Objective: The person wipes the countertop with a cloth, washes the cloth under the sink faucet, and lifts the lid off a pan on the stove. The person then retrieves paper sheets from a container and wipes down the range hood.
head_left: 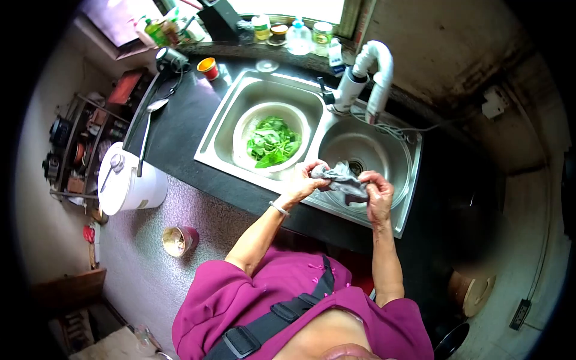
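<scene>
A grey cloth (343,179) hangs bunched in mid-air over the near edge of the right basin (387,155), just in front of the drain. The left hand (307,181) pinches one end, thumb and fingers closed on it; the right hand (378,193) grips the other end, fingers curled. The step in hand looks to be working the cloth between both hands, perhaps wringing or spreading it; whether it is wet I cannot tell. The next move would call for a firm hold at both ends, kept above the basin so that any drips fall inside.

Beyond the left hand, green leaves (273,143) lie in a bowl (242,143) in the left basin (223,133). A wrapped tap (384,69) stands behind the basins; an orange cup (208,69) sits on the counter (175,129).
</scene>
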Demonstrator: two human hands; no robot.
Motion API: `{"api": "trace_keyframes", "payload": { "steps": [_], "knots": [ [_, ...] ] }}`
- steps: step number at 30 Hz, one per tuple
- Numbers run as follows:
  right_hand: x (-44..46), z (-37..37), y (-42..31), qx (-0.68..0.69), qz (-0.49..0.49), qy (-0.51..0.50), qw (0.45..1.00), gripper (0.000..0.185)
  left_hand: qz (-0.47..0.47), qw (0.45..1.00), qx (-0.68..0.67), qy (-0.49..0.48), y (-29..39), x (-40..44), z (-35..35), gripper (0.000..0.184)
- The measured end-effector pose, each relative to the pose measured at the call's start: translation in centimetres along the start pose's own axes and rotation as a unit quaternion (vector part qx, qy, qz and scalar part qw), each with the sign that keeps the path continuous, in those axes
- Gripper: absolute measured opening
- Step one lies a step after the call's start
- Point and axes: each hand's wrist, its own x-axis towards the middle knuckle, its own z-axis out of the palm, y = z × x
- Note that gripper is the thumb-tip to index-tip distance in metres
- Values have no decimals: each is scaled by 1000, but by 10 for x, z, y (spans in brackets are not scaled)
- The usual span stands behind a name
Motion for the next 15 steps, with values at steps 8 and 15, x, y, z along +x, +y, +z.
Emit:
{"api": "trace_keyframes", "payload": {
  "steps": [8,15],
  "knots": [
    [23,72,-31,-176,50,-99,978,21,268,842,421,204,41,-41,-70,25],
    [33,142,-37,-168,113,-307,930,15,80,993,-42,81,93,-104,-124,32]
  ]
}}
